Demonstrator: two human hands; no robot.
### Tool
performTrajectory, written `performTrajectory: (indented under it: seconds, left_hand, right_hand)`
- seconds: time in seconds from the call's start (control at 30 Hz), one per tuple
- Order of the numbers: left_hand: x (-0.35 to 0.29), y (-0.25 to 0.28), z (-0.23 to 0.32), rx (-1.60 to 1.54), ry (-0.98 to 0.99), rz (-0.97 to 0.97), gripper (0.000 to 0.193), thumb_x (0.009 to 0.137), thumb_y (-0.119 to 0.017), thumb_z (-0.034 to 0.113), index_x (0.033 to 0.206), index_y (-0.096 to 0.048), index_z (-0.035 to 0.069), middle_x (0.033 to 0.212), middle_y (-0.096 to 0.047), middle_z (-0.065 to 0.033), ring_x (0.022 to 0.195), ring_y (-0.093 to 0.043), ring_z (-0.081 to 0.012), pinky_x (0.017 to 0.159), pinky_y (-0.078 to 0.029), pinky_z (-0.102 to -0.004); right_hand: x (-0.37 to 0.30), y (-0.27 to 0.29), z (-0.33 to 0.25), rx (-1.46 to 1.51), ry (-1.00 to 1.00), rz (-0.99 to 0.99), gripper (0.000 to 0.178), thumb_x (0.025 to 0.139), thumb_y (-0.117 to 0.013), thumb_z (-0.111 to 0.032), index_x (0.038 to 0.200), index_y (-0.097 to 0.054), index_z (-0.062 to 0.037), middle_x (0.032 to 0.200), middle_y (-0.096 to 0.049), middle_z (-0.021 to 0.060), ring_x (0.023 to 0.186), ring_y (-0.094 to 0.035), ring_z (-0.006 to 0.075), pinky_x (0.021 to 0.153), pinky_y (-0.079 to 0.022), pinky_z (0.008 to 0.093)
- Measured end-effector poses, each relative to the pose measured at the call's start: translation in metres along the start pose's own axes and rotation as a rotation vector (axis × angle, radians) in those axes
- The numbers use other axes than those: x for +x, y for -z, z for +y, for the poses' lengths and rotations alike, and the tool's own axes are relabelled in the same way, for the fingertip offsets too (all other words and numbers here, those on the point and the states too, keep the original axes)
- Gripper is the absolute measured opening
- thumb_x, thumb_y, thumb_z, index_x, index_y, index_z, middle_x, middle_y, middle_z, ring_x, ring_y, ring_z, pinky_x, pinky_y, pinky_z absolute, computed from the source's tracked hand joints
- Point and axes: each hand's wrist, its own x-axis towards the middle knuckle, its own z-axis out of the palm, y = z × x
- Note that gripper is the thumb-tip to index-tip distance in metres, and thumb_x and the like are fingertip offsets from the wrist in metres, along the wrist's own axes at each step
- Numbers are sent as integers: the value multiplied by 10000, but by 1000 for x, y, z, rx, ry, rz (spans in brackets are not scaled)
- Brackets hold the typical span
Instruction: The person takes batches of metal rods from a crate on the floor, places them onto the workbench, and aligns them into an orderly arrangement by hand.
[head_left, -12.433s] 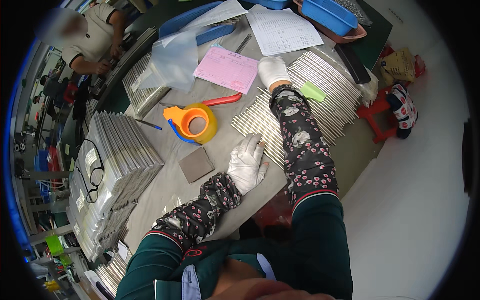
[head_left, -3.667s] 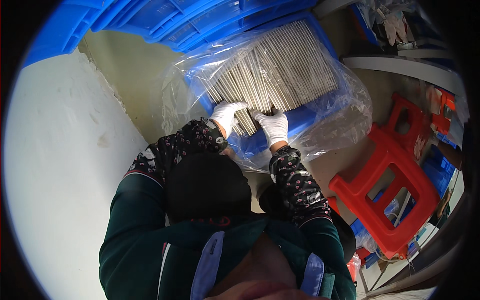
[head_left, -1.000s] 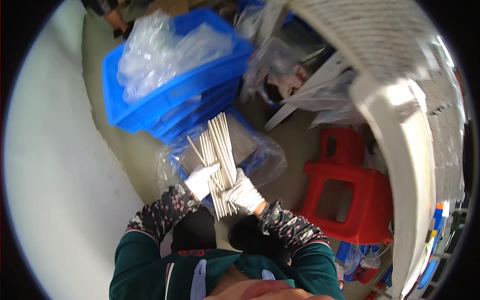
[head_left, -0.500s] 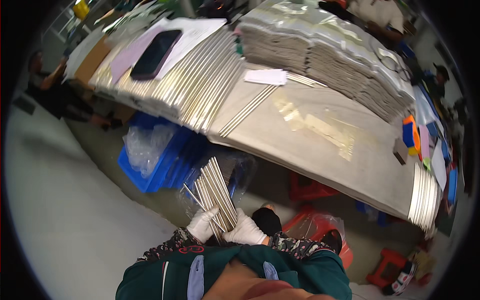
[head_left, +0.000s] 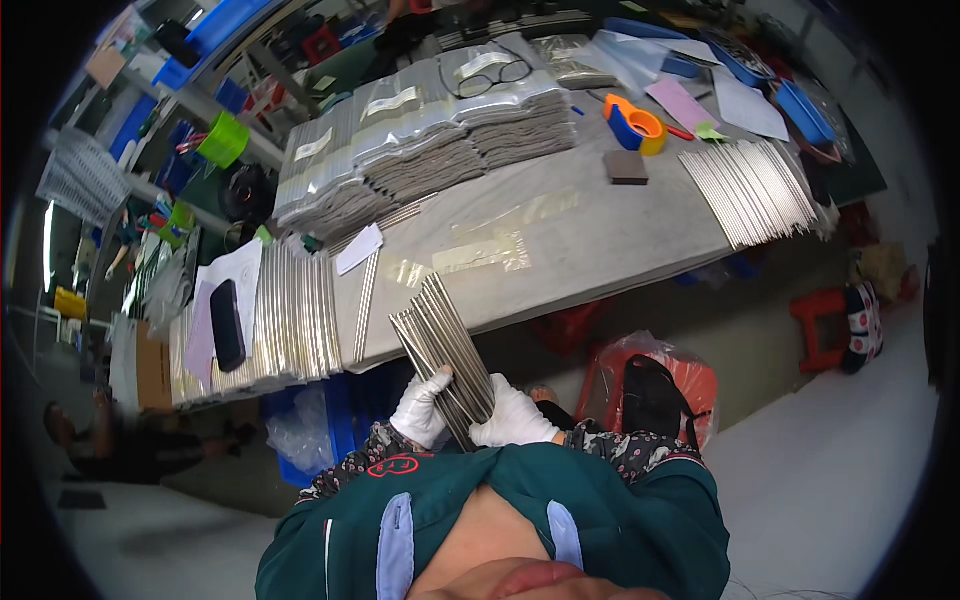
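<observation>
In front of my chest I hold a bundle of slim silvery metal rods [head_left: 440, 335], tilted with its far ends toward the table edge. My white-gloved left hand [head_left: 421, 408] is closed on its left side, thumb across the rods. My right hand [head_left: 515, 415], also gloved in white, grips the right side near the lower end. On the table beyond, a couple of loose rods [head_left: 367, 300] lie by a white paper slip [head_left: 360, 248]. A broad row of similar rods [head_left: 300, 310] rests at left, and another pile of rods [head_left: 750, 195] at right.
Plastic-wrapped grey stacks [head_left: 420, 150] line the back of the table [head_left: 560, 260], with glasses [head_left: 487, 80] on top. A phone [head_left: 228, 325] lies on papers at left. An orange-and-blue tape dispenser [head_left: 635, 125] stands near a brown block [head_left: 626, 168]. Below are a blue crate [head_left: 345, 410] and a red stool [head_left: 705, 385].
My view has swung to the right. The bundle has come up from beside the blue crate to the table edge. A rod that stuck out at an angle now lies in line with the others.
</observation>
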Motion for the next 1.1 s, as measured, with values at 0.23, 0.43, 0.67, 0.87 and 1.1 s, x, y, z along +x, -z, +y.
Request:
performTrajectory:
  seconds: [0.23, 0.43, 0.67, 0.87, 1.1]
  left_hand:
    - [87, -37, 19, 31, 272, -154, 307, 793, -591, 156, 1056, -521, 14, 992, -583, -106, 917, -564, -238, 849, -447, -389]
    - [173, -109, -9, 33, 449, -226, 253, 806, -580, 153, 1026, -531, 38, 947, -586, -91, 849, -577, -233, 786, -484, -399]
    - [280, -220, -79, 112, 487, -194, 242, 803, -592, 177, 1003, -549, 48, 894, -598, -77, 778, -586, -213, 718, -499, -372]
    - [389, -339, -158, 50, 547, -272, 237, 842, -527, 165, 1034, -512, 27, 926, -578, -103, 819, -581, -239, 751, -501, -393]
    - [477, -433, -222, 74, 558, -277, 228, 837, -497, 110, 1039, -502, 6, 969, -560, -140, 844, -574, -290, 763, -492, -441]
  right_hand:
    - [19, 42, 5, 145, 8, 326, 535, 590, -620, -213, 1008, -400, 38, 859, -574, 240, 834, -565, 378, 759, -451, 386]
    - [39, 109, 54, 470, 109, 535, 526, 593, -644, -184, 1010, -423, 49, 881, -587, 201, 848, -585, 299, 758, -453, 331]
    - [39, 249, 111, 469, -1, 680, 519, 575, -665, -150, 1004, -455, 51, 862, -598, 157, 826, -589, 244, 743, -455, 299]
    - [37, 400, 177, 578, 68, 736, 430, 589, -616, -21, 992, -483, 42, 840, -585, 80, 740, -560, 160, 678, -454, 264]
    - [47, 531, 239, 474, -60, 749, 460, 584, -601, 39, 1018, -455, 72, 830, -583, 94, 698, -564, 165, 627, -466, 267]
